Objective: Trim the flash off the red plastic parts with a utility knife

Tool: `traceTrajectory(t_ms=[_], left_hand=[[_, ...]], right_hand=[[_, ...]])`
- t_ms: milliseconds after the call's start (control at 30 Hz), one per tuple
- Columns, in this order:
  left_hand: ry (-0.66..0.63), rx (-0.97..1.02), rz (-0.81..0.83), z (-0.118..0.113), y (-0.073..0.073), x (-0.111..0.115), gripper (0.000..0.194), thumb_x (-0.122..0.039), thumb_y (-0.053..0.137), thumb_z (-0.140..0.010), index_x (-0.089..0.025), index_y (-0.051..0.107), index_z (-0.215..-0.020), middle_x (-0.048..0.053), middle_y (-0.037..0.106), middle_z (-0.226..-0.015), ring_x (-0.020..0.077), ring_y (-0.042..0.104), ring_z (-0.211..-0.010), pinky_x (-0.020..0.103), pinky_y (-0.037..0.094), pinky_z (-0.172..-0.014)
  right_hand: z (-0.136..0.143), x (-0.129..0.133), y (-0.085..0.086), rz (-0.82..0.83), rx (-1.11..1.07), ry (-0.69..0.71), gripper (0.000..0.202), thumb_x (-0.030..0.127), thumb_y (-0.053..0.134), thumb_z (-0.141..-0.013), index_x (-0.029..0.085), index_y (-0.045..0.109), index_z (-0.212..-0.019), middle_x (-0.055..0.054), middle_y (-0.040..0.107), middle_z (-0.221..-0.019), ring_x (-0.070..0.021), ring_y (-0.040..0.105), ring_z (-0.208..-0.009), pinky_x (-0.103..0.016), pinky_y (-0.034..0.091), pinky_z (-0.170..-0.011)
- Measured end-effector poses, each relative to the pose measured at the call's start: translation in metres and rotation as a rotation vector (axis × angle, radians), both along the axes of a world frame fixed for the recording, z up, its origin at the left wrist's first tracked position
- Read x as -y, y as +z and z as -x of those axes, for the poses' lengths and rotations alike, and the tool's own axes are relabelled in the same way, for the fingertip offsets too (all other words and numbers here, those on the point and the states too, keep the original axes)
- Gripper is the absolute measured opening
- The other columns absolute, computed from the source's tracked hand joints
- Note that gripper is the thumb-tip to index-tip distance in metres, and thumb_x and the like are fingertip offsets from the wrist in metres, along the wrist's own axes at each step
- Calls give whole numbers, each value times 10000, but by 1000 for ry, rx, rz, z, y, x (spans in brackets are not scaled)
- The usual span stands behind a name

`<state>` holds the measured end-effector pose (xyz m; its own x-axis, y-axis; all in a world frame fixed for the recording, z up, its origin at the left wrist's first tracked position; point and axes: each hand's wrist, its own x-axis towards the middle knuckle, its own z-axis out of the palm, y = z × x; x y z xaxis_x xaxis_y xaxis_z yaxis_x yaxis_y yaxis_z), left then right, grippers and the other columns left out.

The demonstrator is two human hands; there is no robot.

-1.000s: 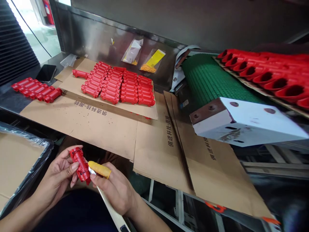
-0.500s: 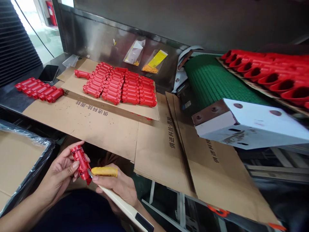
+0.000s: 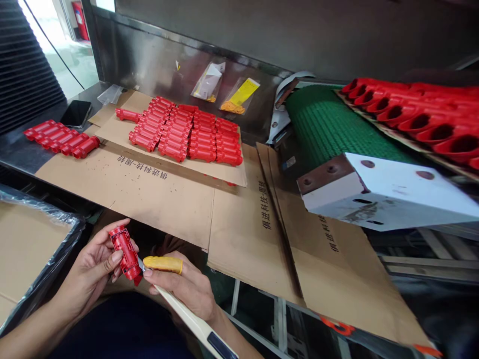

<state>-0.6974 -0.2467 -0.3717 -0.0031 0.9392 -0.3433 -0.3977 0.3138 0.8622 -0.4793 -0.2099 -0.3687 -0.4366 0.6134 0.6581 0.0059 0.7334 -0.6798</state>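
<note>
My left hand [image 3: 98,264] grips a red plastic cylindrical part [image 3: 125,253] with slots and recesses along its side, thumb across it and fingers behind. In my right hand [image 3: 187,286] is a cream-handled knife [image 3: 187,314], its short metal blade at the lower right side of the red part. Whether the blade touches the part I cannot tell for sure. A yellow finger cot [image 3: 162,265] covers the right index finger. Both hands are in front of the bench edge, above my lap.
Rows of similar red parts [image 3: 187,132] lie on cardboard [image 3: 168,209] on the bench, with more [image 3: 62,138] at left beside a phone [image 3: 76,114]. A green conveyor belt [image 3: 325,124] stands at right, carrying red parts [image 3: 422,109]. A plastic-lined box [image 3: 33,249] is at lower left.
The knife and my right hand have shifted slightly away from the red part, to the right. The left hand has barely moved, still holding the part.
</note>
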Motion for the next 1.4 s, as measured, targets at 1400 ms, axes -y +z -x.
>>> traceTrajectory(t_ms=[1400], left_hand=[[-86,37,79,-3,9,-3,536,-461,780,-901,-295,577,-1369,34,615,-947,115,523,-718,218,419,-607]], right_hand=[[-7,-8,7,51,181,176,223,167,646,-1014,117,633,-1231,-116,740,-982,-196,660,-890,-328,610,-830]])
